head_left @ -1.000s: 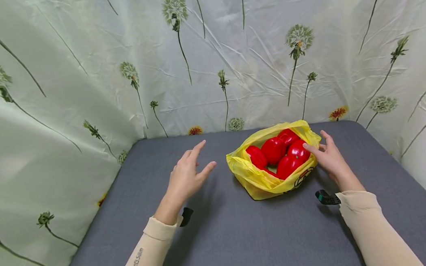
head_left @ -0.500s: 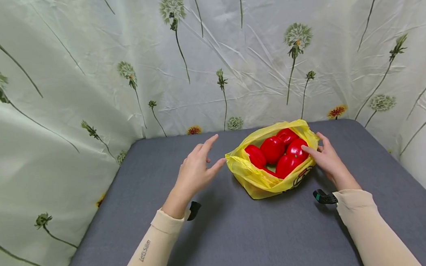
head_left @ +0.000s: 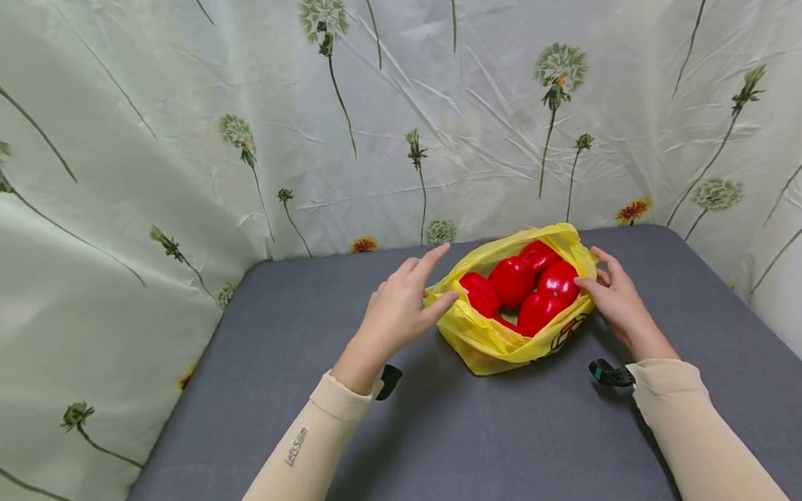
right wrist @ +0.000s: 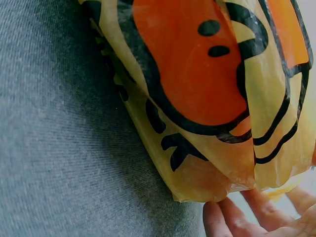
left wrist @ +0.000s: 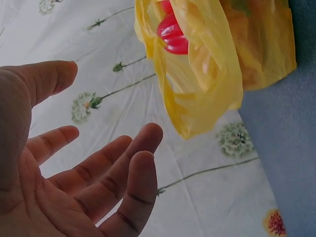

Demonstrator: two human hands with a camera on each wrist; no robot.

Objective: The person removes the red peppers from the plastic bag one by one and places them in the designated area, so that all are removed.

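Note:
A yellow plastic bag (head_left: 486, 356) with its mouth spread wide sits on the grey table. Several glossy red, lobed pieces that look like bell peppers (head_left: 513, 282) lie inside. My left hand (head_left: 401, 308) hovers at the bag's left end, thumb and fingers spread apart. Seen from the left wrist, the palm of that hand (left wrist: 84, 182) has nothing in it, and the bag's rim (left wrist: 185, 123) is just beyond the fingertips. At the other end my right hand (head_left: 618, 298) touches the bag, thumb at the rim and fingers (right wrist: 237, 219) loosely along the outside.
The grey table (head_left: 523, 442) reaches back to a pale curtain (head_left: 370, 191) printed with dandelions, which also hangs along both sides. A dark wrist-camera piece (head_left: 390, 381) juts from the left sleeve, and another strap-like piece (head_left: 611, 373) from the right.
My left hand has moved right, from open table to the bag's left end. The right hand has stayed at the bag's right side with only a slight shift. The bag stays in place.

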